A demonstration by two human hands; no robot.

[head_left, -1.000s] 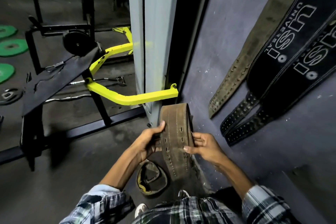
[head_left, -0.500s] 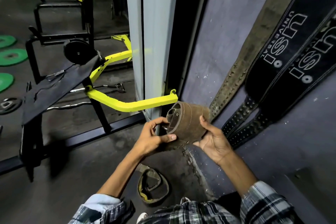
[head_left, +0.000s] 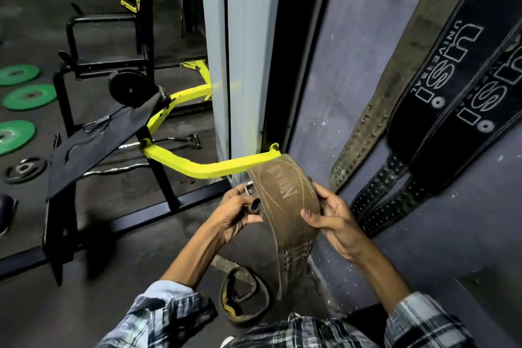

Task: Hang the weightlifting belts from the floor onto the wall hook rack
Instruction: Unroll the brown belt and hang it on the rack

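Your two hands hold a brown leather belt [head_left: 282, 195] at the lower centre of the frame, up off the floor and close to the grey wall [head_left: 353, 51]. Your left hand [head_left: 236, 213] curls its fingers around the belt's buckle end, where a bit of metal shows just above your knuckles. Your right hand [head_left: 336, 220] grips the belt's right edge, thumb pressed on the stitched outer face and fingers wrapped behind. The belt's wide part arches between your hands, and its narrower holed tail hangs down below them.

Under your hands, at the bottom centre, a second belt [head_left: 244, 297] with a yellowish lining lies coiled on the floor [head_left: 113, 277]. At the right of the frame, three belts already hang against the wall: a worn brown one [head_left: 395, 87] and two black ones [head_left: 452, 65] with white lettering.

A yellow machine arm [head_left: 203, 167] crosses the middle of the frame just above the held belt. Green weight plates [head_left: 28, 96] lie at the left edge.
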